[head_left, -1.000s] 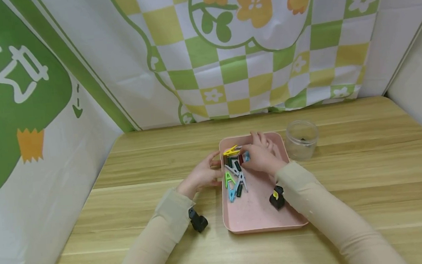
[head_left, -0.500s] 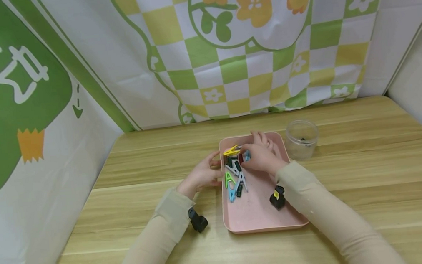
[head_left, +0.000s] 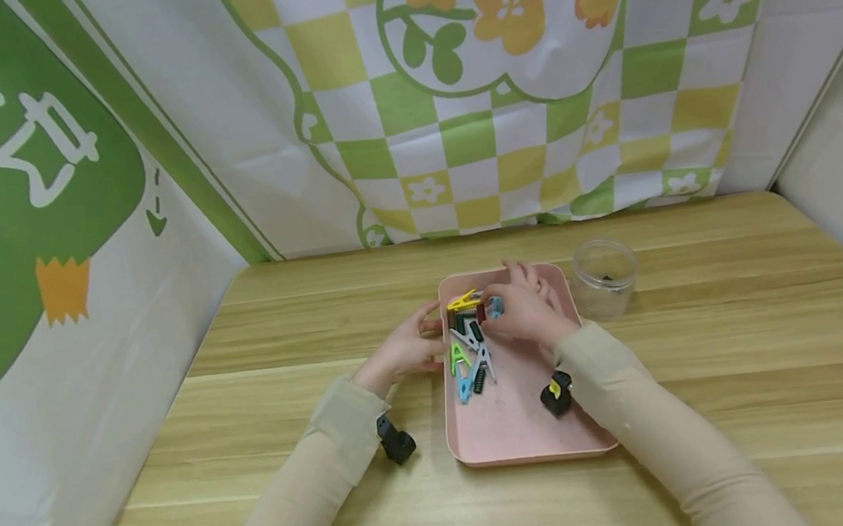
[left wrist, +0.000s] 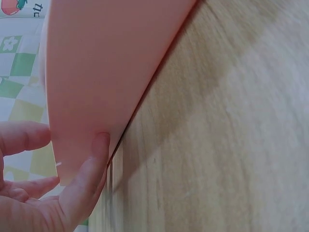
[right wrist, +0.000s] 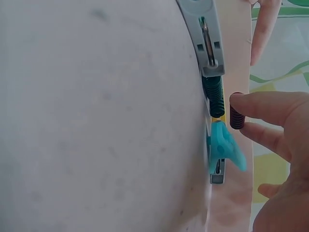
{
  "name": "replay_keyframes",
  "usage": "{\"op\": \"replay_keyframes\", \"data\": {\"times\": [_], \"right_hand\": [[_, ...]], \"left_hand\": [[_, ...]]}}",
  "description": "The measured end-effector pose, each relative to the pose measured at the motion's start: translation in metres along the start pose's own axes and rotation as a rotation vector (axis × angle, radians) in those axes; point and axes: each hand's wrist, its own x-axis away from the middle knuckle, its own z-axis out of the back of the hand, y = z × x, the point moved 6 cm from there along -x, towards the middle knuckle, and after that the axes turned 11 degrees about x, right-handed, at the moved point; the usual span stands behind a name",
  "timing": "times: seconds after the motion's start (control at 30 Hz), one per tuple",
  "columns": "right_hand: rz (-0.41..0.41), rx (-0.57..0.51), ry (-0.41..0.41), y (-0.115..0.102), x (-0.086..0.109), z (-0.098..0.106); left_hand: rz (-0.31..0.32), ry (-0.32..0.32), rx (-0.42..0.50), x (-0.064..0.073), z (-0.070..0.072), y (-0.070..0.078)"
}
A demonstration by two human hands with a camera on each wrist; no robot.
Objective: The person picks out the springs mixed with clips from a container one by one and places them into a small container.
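Observation:
In the head view my right hand (head_left: 523, 311) reaches into the far half of a pink tray (head_left: 519, 434). Its thumb and a finger pinch a dark red coil spring (right wrist: 236, 111), held just above the other pieces in the right wrist view. A blue clothespin (right wrist: 223, 145) lies close to these fingertips, beside a dark green spring (right wrist: 214, 96) and a grey clothespin (right wrist: 205, 36). My left hand (head_left: 408, 346) rests at the tray's left side. Its thumb (left wrist: 99, 147) lies straight against the outer wall, and two more fingertips touch the rim.
Along the tray's left side lie a yellow clothespin (head_left: 462, 300), a green clothespin (head_left: 459, 358) and several springs. A clear round jar (head_left: 605, 280) with something small and dark inside stands right of the tray. A patterned curtain (head_left: 458, 168) hangs behind the wooden table (head_left: 306, 323).
My right hand has shifted very slightly to the right, still pinching the red spring. The left hand and the tray look unmoved.

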Motion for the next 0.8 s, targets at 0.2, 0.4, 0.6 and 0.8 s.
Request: {"op": "replay_keyframes", "data": {"times": [0.2, 0.4, 0.6, 0.8], "right_hand": [[0.012, -0.007, 0.009, -0.005, 0.001, 0.002], [0.022, -0.003, 0.025, -0.009, 0.001, 0.004], [0.026, 0.002, 0.040, -0.012, 0.001, 0.005], [0.026, -0.005, 0.042, -0.014, 0.001, 0.007]], "left_hand": [[-0.001, 0.015, 0.002, -0.001, 0.001, -0.002], [-0.001, 0.020, 0.002, -0.002, 0.002, -0.004], [-0.005, 0.011, 0.009, -0.001, 0.002, -0.002], [-0.021, -0.012, 0.011, -0.002, 0.001, -0.002]]}}
